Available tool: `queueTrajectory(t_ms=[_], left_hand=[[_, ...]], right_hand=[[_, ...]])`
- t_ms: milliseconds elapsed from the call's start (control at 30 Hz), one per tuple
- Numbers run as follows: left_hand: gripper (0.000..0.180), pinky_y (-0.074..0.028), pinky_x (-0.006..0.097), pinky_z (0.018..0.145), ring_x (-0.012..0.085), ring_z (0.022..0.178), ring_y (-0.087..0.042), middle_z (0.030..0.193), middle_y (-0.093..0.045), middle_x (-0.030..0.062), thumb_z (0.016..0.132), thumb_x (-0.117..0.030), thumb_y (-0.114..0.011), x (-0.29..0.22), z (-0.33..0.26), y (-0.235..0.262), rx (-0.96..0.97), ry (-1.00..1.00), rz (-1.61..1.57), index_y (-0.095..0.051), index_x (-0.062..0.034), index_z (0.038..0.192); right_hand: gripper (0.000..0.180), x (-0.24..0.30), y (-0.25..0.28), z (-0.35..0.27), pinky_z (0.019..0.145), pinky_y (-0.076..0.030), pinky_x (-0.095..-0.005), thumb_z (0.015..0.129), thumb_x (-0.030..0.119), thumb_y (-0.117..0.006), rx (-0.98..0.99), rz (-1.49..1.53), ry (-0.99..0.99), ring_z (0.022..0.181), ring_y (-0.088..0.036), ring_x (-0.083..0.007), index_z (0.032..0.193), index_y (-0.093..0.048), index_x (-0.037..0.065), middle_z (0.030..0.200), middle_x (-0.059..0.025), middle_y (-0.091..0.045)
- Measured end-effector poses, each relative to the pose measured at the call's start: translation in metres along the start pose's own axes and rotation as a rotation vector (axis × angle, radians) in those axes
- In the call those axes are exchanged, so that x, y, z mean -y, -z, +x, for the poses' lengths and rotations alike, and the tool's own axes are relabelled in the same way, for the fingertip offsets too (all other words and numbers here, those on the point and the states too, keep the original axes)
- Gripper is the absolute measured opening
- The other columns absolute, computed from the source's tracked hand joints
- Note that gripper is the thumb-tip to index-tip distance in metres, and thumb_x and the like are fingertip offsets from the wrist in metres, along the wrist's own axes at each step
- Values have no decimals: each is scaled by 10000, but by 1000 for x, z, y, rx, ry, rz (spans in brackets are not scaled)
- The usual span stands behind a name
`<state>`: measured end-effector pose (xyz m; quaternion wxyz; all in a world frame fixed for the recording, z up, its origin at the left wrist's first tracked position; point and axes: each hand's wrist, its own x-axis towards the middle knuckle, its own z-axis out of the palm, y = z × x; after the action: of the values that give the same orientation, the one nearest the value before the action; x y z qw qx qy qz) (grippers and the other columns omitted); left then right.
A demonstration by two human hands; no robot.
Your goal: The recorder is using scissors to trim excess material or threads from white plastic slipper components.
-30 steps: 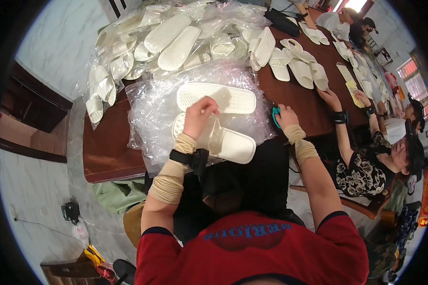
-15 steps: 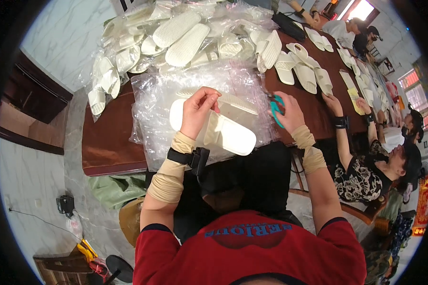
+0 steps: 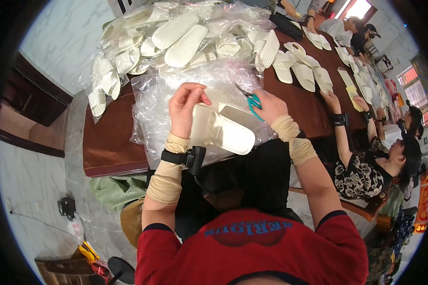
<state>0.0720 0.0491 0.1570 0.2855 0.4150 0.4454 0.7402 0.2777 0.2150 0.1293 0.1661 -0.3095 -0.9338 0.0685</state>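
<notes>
A pair of white slide slippers [image 3: 237,137] lies in front of me on a stack of clear plastic bags [image 3: 150,111]. My right hand [image 3: 270,107] is wrapped round small teal-handled scissors [image 3: 255,101], their dark blades pointing up and left above the far slipper. Over the left end of the pair is my left hand [image 3: 185,107], its fingers curled and thumb against them. Whatever those fingers pinch, if anything, is too small to make out. Part of the left slipper is hidden behind that hand.
A heap of bagged white slippers [image 3: 178,40] fills the table's far side. More unbagged slippers [image 3: 302,71] line the brown table [image 3: 109,135] to the right, near a black pouch [image 3: 286,26]. A co-worker's hand [image 3: 330,100] touches one of them. Other people sit farther along.
My right hand has brought the scissors left, from the bags' right edge to over the slippers. My left hand has shifted slightly left and its fingers have turned.
</notes>
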Motion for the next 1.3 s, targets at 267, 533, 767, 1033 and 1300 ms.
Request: queueTrajectory(t_ms=[267, 533, 767, 1033, 1300], left_hand=[[143, -488, 262, 649, 134, 676, -591, 765, -589, 47, 944, -124, -528, -29, -1, 16, -172, -76, 18, -590, 0, 980], [143, -509, 305, 701, 136, 688, -574, 769, -574, 40, 961, -135, -504, -27, -21, 15, -149, -13, 77, -575, -15, 989], [134, -525, 343, 736, 150, 681, -596, 744, -583, 52, 949, -128, -515, -19, -49, 14, -222, 27, 12, -570, -10, 983], [129, -479, 301, 681, 103, 651, -463, 759, -505, 1, 967, -153, -481, -90, -88, 37, -421, -282, -161, -538, -60, 1038], [249, -455, 312, 803, 101, 815, -491, 887, -508, 0, 961, -208, -521, -119, -224, 203, -1008, -294, 146, -529, -39, 1143]], right_hand=[[560, 1, -13, -14, 853, -432, -432, 715, 323, -730, -12, 75, 52, 981, -527, -350, 1168, -491, 96, 1020, -150, -553], [414, 3, -43, 27, 596, -483, -425, 750, 204, -654, -176, 0, 135, 725, -612, -323, 1128, -496, 148, 781, -119, -618], [367, -11, -28, 49, 651, -486, -449, 737, 171, -662, -202, 375, -188, 759, -636, -359, 1077, -526, 149, 792, -154, -651], [414, -45, -56, 40, 738, -474, -464, 771, 168, -652, -133, 309, -234, 881, -605, -403, 1152, -491, 161, 915, -198, -637], [290, -106, -50, 5, 707, -502, -471, 802, 215, -603, 82, -244, -268, 843, -636, -368, 1062, -553, 96, 945, -185, -651]])
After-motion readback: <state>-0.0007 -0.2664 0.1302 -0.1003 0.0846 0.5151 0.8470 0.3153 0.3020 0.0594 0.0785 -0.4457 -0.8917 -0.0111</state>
